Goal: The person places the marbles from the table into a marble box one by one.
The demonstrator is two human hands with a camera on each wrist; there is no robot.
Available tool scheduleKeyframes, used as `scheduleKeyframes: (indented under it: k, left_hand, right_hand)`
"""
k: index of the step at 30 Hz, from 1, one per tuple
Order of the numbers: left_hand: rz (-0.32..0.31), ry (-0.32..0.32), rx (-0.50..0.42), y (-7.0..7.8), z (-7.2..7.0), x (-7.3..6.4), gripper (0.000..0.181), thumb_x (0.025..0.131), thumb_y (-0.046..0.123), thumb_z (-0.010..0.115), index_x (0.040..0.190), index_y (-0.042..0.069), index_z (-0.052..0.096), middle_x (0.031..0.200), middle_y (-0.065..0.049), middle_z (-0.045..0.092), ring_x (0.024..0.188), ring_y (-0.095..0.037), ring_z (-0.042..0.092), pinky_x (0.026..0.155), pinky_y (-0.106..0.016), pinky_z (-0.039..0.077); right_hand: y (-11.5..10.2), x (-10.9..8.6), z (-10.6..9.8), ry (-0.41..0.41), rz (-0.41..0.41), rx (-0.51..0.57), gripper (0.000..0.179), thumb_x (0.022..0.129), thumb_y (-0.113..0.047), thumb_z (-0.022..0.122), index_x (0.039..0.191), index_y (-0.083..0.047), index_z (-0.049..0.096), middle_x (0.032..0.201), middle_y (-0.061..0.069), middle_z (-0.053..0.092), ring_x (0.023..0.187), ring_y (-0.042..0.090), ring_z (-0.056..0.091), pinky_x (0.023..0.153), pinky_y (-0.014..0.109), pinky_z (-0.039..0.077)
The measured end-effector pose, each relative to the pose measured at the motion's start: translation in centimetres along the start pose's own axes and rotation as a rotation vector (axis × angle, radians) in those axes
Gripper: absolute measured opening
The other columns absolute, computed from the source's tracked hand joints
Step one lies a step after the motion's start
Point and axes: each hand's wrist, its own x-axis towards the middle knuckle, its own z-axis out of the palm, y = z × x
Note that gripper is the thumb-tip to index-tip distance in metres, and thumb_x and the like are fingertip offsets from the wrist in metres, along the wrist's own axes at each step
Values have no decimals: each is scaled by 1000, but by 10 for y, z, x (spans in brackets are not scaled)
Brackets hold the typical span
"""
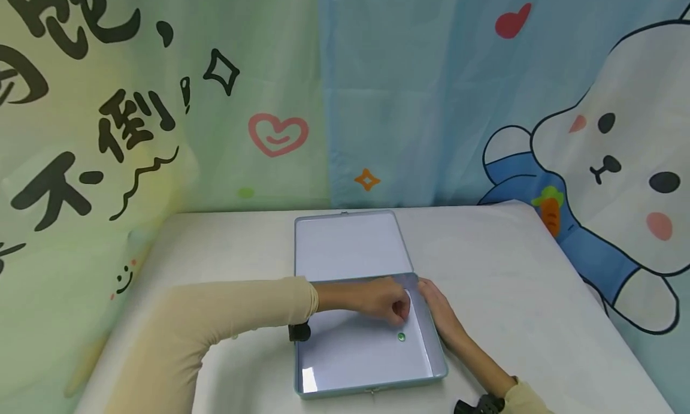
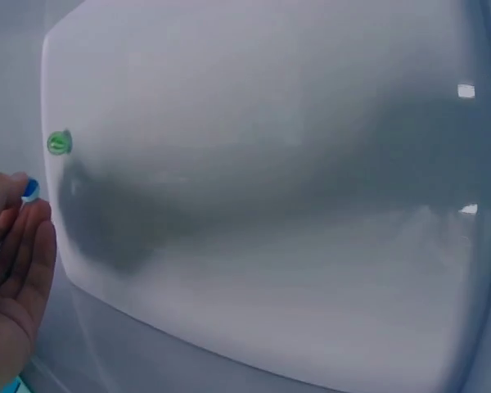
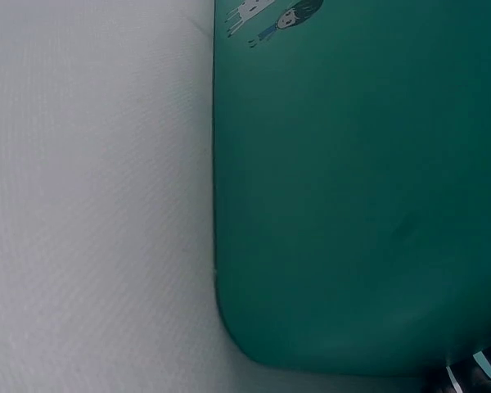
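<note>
A shallow tin box (image 1: pixel 366 385) with a white inside lies on the table, its lid (image 1: pixel 353 246) laid back on the far side. My left hand (image 1: pixel 385 303) reaches over the box near its right wall. In the left wrist view, the thumb and fingers pinch a small blue-and-white marble (image 2: pixel 31 190), partly covered by the fingertips. A green marble (image 1: pixel 401 337) lies on the box floor, just nearer than that hand. Against the box's right side rests my right hand (image 1: pixel 443 313), fingers stretched along the wall. The right wrist view shows the green outer side (image 3: pixel 352 188) with printed figures.
The box stands on a white-covered table (image 1: pixel 517 294). A printed curtain (image 1: pixel 388 102) hangs behind it. A small clasp (image 1: pixel 372 391) sticks out at the box's front edge.
</note>
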Motion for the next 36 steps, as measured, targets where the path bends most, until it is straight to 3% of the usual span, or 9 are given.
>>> scheduleKeyframes:
  k: [4,8,18,28,33,36]
  left_hand:
    - [-4,3,20,-1,5,9,4,85,10,70,87,6,70,81,1,70,67,5,52,63,-3,41]
    - [-18,4,0,-2,8,14,4,84,8,71,87,5,71,83,-2,72,67,5,52,62,-3,41]
    - [-97,5,19,-6,16,19,4,82,11,75,86,9,72,80,3,73,64,6,52,61,-4,42]
    - [-60,-2,3,-10,18,20,5,83,10,74,87,8,72,82,1,73,65,8,51,62,-2,42]
    - [-58,-8,29,-10,9,18,14,84,14,75,95,8,70,90,2,72,74,6,55,68,-3,43]
    - [-61,-16,-7,-6,-2,11,18,84,15,75,99,7,69,94,2,71,79,4,58,71,-4,45]
  right_hand:
    - [-2,0,0,-11,-2,-16,53,105,-43,27,143,-9,40,147,16,43,131,26,42,108,37,33]
    - [-2,1,0,-15,7,-12,54,105,-44,27,143,-8,39,150,17,40,138,31,36,114,48,24]
    - [0,0,0,-20,23,-12,54,104,-45,28,144,-10,39,150,17,39,136,31,38,110,43,28]
    - [1,0,2,-5,5,-1,53,105,-43,30,143,-8,40,150,18,40,139,32,34,114,49,22]
    - [1,1,2,-4,-1,-22,53,105,-44,29,143,-9,41,150,16,41,136,28,37,112,43,26]
    - [1,2,1,-7,10,-26,53,105,-45,28,143,-11,40,146,15,44,128,26,43,104,36,35]
